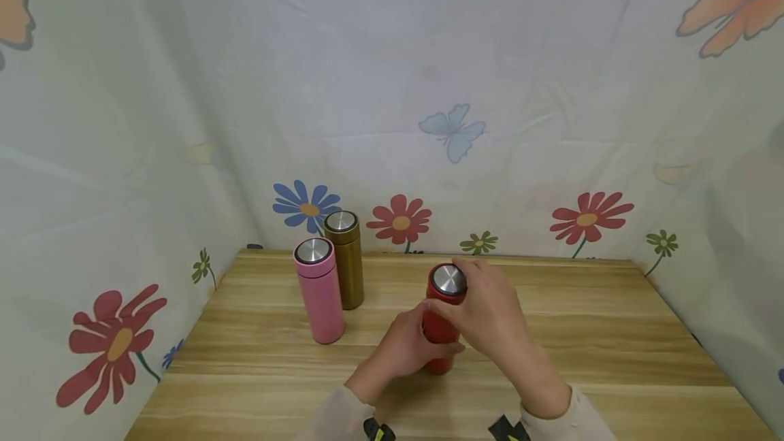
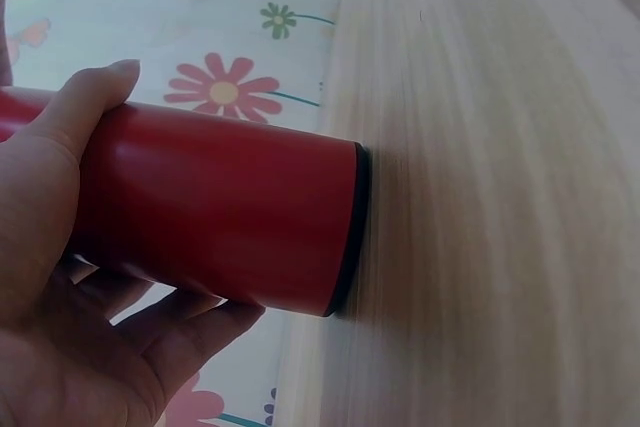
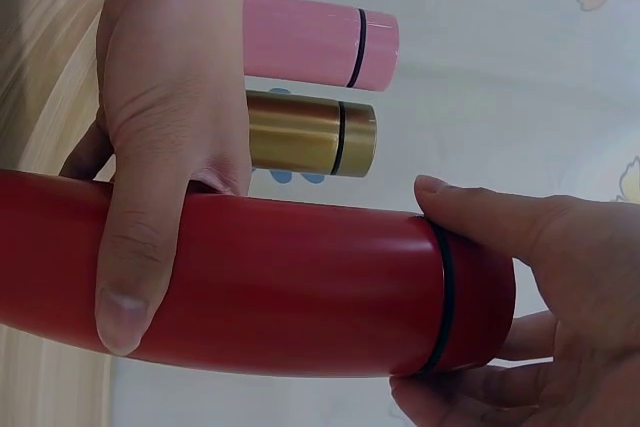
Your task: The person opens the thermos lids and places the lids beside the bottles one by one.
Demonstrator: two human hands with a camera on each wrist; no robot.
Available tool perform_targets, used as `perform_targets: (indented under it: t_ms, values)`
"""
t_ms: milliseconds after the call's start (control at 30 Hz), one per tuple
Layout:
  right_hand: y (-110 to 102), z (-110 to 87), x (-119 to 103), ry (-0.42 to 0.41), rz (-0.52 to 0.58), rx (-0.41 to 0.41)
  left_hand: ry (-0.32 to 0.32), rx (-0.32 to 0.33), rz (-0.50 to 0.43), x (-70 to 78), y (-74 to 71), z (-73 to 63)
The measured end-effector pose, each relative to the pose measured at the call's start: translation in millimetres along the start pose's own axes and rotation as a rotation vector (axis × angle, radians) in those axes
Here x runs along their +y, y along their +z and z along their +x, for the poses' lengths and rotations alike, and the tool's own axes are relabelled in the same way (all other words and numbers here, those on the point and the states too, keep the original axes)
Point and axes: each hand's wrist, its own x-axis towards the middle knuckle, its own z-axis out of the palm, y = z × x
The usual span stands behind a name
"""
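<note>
A red thermos flask (image 1: 439, 329) with a silver-topped lid (image 1: 449, 280) stands upright on the wooden table. My left hand (image 1: 404, 344) grips the middle of its body, thumb across the near side and fingers behind. Around the lid, my right hand (image 1: 490, 301) curls its thumb and fingers; in the right wrist view this hand (image 3: 570, 292) holds the cap above the black seam ring. The flask's black base (image 2: 350, 232) meets the tabletop in the left wrist view. Left of my hands stand a pink thermos (image 1: 321, 298) and, just behind it, a gold thermos (image 1: 351, 264), both lidded.
The wood-grain tabletop (image 1: 257, 373) ends at the back against a pale cloth wall (image 1: 367, 87) printed with flowers and butterflies. Similar cloth hangs on the left and right sides.
</note>
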Motion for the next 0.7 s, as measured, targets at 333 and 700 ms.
perform_targets:
  t_ms: [333,700]
  values:
    - [1,0.4,3,-0.006,0.044,0.002,0.013,-0.002,0.021,-3.6,-0.2,1.2]
    - [-2,4.6,13,-0.049,0.167,-0.072,0.047,-0.015,0.024,-6.7,-0.7,4.4]
